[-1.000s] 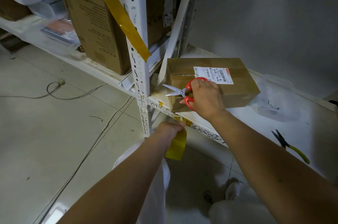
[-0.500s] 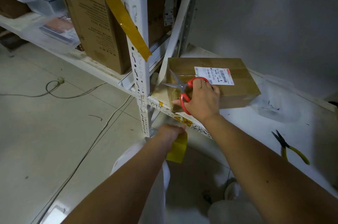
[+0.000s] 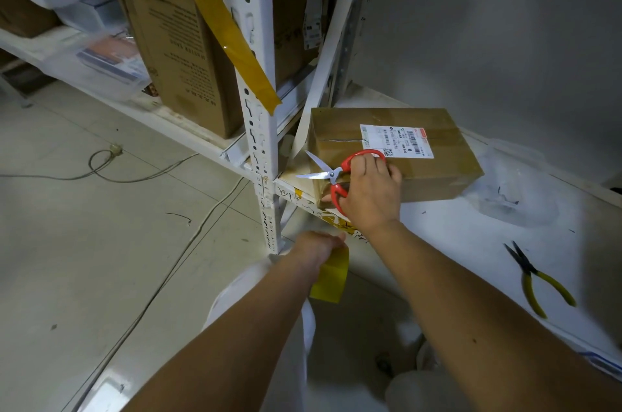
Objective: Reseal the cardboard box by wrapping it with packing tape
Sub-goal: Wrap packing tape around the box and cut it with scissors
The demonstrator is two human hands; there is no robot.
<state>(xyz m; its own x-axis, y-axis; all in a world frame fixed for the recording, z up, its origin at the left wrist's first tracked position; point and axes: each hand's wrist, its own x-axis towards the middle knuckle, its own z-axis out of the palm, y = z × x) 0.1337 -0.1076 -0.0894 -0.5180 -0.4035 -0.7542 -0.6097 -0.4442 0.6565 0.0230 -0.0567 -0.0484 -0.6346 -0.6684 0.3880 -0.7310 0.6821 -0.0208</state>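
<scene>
A cardboard box (image 3: 393,152) bearing a shipping label (image 3: 395,140) sits at the corner of a white shelf (image 3: 454,236), where the right hand (image 3: 372,191) grips red-handled scissors (image 3: 336,174), blades parted beside the box's near-left end. Below the shelf edge, the left hand (image 3: 318,248) pinches yellow packing tape (image 3: 331,278). A clean cut likely needs that strip held taut, with the blades closed squarely across it close to the box. Yellow-handled pliers (image 3: 538,277) lie well apart.
</scene>
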